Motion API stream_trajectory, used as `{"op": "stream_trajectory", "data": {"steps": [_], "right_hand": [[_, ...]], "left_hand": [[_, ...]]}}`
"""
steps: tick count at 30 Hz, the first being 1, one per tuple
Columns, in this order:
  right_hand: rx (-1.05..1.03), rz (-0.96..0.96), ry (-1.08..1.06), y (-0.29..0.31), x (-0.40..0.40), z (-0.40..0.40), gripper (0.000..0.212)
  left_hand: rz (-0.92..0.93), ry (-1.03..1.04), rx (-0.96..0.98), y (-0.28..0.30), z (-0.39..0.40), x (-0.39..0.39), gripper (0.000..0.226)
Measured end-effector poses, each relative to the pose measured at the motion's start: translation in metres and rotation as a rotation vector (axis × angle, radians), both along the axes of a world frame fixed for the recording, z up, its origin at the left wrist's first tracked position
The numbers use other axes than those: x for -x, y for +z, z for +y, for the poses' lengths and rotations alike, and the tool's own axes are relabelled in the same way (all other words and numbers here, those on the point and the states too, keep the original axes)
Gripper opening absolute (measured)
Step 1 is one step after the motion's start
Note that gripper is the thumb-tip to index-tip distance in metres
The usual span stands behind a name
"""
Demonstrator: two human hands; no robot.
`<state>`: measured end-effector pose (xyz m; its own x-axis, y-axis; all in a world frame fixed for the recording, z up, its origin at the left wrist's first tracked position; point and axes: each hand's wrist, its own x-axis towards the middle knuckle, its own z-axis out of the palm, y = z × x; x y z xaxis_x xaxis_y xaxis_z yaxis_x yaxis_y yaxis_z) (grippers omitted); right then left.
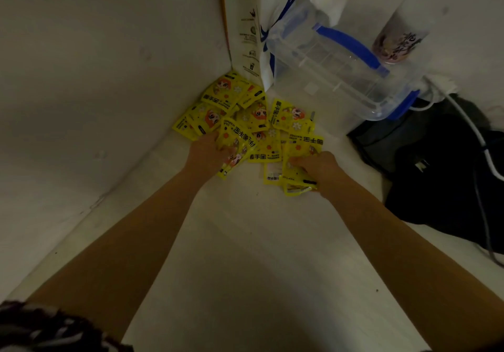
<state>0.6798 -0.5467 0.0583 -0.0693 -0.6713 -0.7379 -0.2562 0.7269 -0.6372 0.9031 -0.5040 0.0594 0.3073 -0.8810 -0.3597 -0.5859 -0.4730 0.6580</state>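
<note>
— Where do the packets lie?
— The heap of yellow printed plastic packets [256, 122] is spread on the pale floor [245, 242], up in the far corner where the two white walls meet.
— And the left hand?
— The left hand [206, 152] is at the near left edge of the heap. Its fingers are curled round one slanted yellow packet [236, 144], whose near end pokes out below the palm.
— The right one?
— The right hand [320, 169] is at the near right edge and grips a small stack of yellow packets [297, 177]. How many are in it I cannot tell.
— What stands around them?
— Just beyond the heap, to the far right, is a tilted clear plastic box with a blue handle and clips [341, 79]. Behind it a white plastic bag with blue print [272, 24] leans in the corner. Right of the box is a round printed tub [398, 43], too blurred to read. On the near right a black fabric bag [436, 166] lies on the floor, and a white cable [469, 125] runs over it.
</note>
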Motion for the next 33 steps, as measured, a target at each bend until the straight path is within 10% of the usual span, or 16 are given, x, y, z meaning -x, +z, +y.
{"op": "stream_trajectory", "data": {"steps": [7, 22, 33], "right_hand": [[-0.004, -0.019, -0.024, 0.001, -0.015, -0.003, 0.026], [0.015, 0.102, 0.057, -0.010, 0.001, 0.003, 0.041], [-0.002, 0.186, 0.116, -0.014, 0.012, 0.003, 0.052]], "left_hand": [[-0.315, -0.139, -0.093, -0.013, 0.022, 0.018, 0.043], [-0.195, -0.001, -0.090, -0.011, 0.052, 0.028, 0.033], [0.076, 0.620, -0.147, -0.041, 0.032, -0.030, 0.073]]}}
